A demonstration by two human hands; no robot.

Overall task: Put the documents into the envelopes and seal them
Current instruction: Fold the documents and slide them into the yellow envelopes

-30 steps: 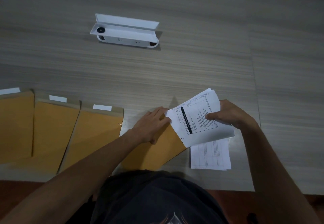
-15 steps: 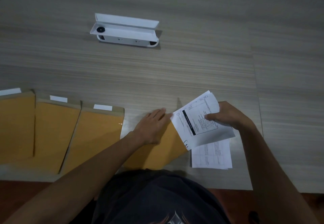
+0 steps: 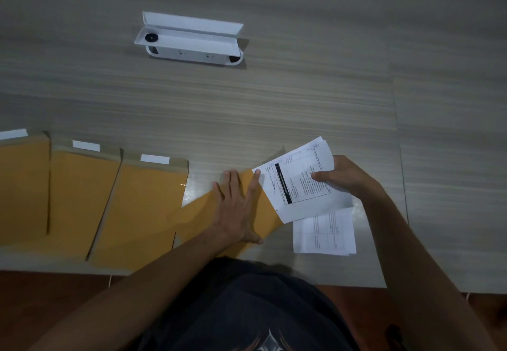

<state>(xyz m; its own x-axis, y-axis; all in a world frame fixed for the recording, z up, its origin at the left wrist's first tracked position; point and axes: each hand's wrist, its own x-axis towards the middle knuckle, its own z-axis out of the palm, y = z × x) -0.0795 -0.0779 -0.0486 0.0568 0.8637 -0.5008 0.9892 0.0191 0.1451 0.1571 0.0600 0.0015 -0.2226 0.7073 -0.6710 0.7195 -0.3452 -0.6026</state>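
The right hand (image 3: 348, 176) pinched the printed document (image 3: 301, 183) by its far edge; the left hand (image 3: 236, 208) pressed flat, fingers straight, on the brown envelope (image 3: 263, 213) lying on the table (image 3: 274, 98). Light, limp paper probably buckles; a grip near the leading edge would likely serve best.

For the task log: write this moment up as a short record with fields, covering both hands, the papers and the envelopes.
left hand: flat, fingers straight, pressing on the angled envelope
right hand: pinching the printed document, whose lower left edge meets the envelope mouth
spare papers: lying flat on the table, below the held document
envelopes in a row: three, lying at the left, each with a white strip at its top
white device: at the far side of the table, untouched
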